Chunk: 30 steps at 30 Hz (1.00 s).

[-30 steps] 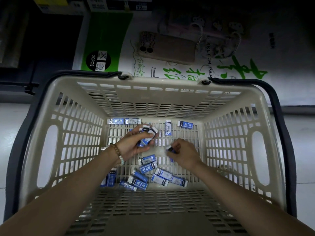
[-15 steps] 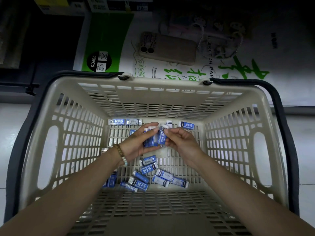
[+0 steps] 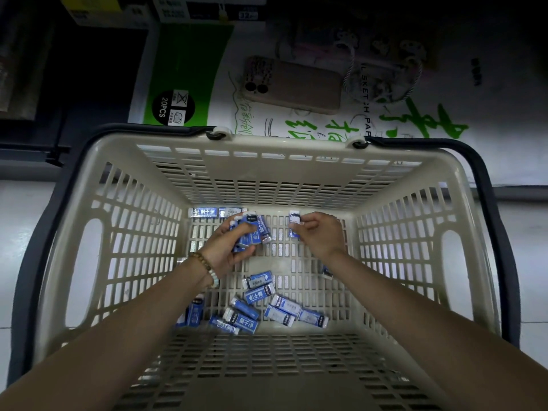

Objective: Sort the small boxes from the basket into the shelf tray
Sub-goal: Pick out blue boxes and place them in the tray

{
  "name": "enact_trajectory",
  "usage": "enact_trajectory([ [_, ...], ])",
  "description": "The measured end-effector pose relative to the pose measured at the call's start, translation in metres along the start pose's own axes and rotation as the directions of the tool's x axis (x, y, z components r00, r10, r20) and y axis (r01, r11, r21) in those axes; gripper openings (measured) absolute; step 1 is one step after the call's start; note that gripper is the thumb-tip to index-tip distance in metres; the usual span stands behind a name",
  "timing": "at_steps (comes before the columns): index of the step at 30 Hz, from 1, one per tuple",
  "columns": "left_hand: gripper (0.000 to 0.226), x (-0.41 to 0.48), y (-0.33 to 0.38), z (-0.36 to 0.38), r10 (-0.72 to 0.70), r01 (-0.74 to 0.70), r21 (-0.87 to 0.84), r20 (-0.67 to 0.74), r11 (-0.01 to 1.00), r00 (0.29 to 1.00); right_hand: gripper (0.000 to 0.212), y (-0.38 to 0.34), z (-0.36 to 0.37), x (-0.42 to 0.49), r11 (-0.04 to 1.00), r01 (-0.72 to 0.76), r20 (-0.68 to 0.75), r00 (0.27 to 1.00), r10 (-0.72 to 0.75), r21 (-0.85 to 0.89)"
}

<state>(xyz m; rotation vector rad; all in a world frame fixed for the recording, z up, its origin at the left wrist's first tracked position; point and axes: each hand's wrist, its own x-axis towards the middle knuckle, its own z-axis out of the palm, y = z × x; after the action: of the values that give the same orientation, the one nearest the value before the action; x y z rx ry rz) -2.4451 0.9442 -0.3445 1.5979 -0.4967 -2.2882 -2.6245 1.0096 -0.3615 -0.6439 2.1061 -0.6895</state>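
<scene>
A beige slatted basket (image 3: 421, 173) with dark handles fills the view. Both my hands are down inside it. My left hand (image 3: 228, 247), a bead bracelet on its wrist, grips a bunch of several small blue-and-white boxes (image 3: 252, 232). My right hand (image 3: 318, 232) pinches one small box (image 3: 294, 221) near the far wall. Several more small boxes (image 3: 258, 295) lie loose on the basket floor nearer to me, and two boxes (image 3: 207, 212) lie against the far wall. The shelf tray is not in view.
Beyond the basket lies a green-and-white package (image 3: 184, 81) with a phone in a brown case (image 3: 293, 84) and a cord on top. Dark shelving and a labelled carton (image 3: 207, 8) sit at the top. Pale floor shows at both sides.
My right hand picked a box from the floor, passed it to the bunch in my left hand, then moved right to the far wall and pinched another box.
</scene>
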Motion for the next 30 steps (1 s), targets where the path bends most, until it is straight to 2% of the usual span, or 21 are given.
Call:
enact_trajectory([
  [5,0.028,-0.001,-0.002,0.002,0.011,-0.011,0.032,0.001,0.999,1.0,0.027,-0.004,0.018,0.004,0.984,-0.059,-0.13,0.991,0.037,-0.168],
  [8,0.028,-0.003,-0.001,0.004,0.031,-0.031,0.02,-0.008,0.999,0.999,0.016,-0.001,0.019,0.0,0.984,-0.031,-0.141,0.99,0.005,-0.176],
  [12,0.022,-0.013,0.006,0.011,0.082,-0.082,0.007,-0.016,0.997,0.997,0.013,-0.01,0.006,-0.016,0.993,-0.04,-0.067,0.997,0.047,0.112],
  [15,0.03,-0.037,0.022,0.022,0.128,-0.128,0.002,0.043,0.992,0.991,0.02,-0.038,-0.026,-0.036,0.948,-0.073,0.108,0.993,0.041,0.309],
  [18,0.029,-0.076,0.044,0.036,0.183,-0.178,-0.045,0.165,0.983,0.969,0.035,-0.077,-0.07,-0.069,0.893,-0.042,0.294,0.95,-0.103,0.448],
  [21,0.028,-0.121,0.066,0.05,0.248,-0.234,-0.082,0.275,0.969,0.929,0.032,-0.122,-0.106,-0.106,0.81,0.013,0.341,0.903,-0.261,0.586],
  [25,0.04,-0.186,0.091,0.069,0.311,-0.319,-0.048,0.398,0.946,0.863,0.03,-0.181,-0.138,-0.156,0.812,0.148,0.441,0.778,-0.448,0.565],
  [27,0.047,-0.216,0.102,0.074,0.337,-0.366,-0.027,0.457,0.93,0.823,0.025,-0.206,-0.147,-0.178,0.812,0.218,0.438,0.751,-0.494,0.542],
  [30,0.042,-0.256,0.117,0.077,0.382,-0.43,-0.017,0.491,0.903,0.783,0.016,-0.234,-0.159,-0.207,0.788,0.315,0.357,0.76,-0.543,0.529],
])
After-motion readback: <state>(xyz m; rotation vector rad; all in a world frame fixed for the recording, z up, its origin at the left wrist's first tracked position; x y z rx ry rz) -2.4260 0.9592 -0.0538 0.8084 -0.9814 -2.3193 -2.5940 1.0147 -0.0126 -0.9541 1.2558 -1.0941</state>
